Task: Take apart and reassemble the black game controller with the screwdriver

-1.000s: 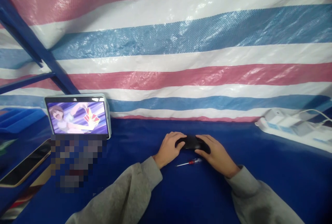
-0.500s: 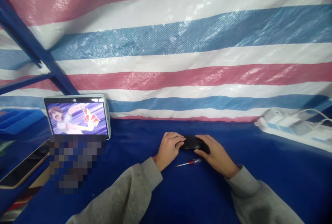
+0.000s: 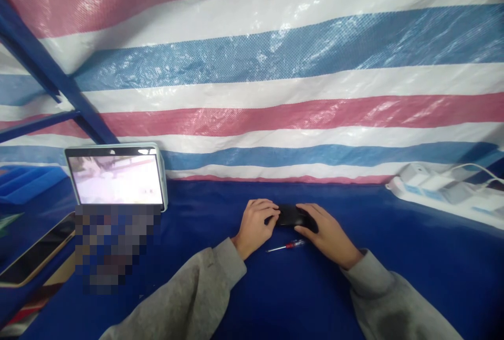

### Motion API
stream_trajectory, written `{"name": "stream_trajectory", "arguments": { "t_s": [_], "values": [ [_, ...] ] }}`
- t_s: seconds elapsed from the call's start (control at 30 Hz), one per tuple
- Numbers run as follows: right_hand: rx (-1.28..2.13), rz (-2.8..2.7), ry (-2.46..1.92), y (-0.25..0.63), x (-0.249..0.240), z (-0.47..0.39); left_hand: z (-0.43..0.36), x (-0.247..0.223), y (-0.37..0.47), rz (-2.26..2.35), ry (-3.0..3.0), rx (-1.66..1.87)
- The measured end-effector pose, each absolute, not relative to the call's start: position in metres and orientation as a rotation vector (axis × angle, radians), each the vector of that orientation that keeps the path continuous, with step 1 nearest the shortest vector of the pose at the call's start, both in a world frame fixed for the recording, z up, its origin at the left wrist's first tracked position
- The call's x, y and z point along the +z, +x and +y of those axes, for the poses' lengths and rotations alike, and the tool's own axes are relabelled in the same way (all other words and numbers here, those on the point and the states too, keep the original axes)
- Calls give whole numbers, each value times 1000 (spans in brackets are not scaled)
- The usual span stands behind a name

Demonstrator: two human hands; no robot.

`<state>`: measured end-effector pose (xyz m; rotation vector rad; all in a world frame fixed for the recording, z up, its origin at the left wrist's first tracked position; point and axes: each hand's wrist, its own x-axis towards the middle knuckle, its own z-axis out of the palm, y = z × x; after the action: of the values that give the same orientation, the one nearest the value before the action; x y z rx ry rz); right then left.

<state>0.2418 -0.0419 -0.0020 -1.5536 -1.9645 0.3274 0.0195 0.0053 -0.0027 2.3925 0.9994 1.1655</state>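
A small black object (image 3: 290,215) lies on the blue table between my two hands; its details are too dark to make out. My left hand (image 3: 258,224) holds its left end, with thumb and fingers close together. Around its right end are the thumb and fingers of my right hand (image 3: 325,232), which cover part of it. Just below the object, nearer to me, a small screwdriver (image 3: 290,245) with a red and clear handle rests on the table, its tip pointing left.
A tablet (image 3: 118,177) showing a video stands at the left. Beside it are a phone (image 3: 39,251) and a blue tray (image 3: 33,180). A white power strip (image 3: 444,198) with plugs lies at the right. Behind the table (image 3: 205,198) hangs a striped sheet (image 3: 283,88).
The picture on the tablet has changed to a bright scene. Both hands keep nearly the same place on the black object.
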Motion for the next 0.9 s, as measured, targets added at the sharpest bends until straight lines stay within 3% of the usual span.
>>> {"name": "stream_trajectory", "arguments": {
  "t_s": [0.9],
  "values": [
    [292,-1971,-1545,242,-8,-41,3,-4,20,938,2411,1190]
  ]
}}
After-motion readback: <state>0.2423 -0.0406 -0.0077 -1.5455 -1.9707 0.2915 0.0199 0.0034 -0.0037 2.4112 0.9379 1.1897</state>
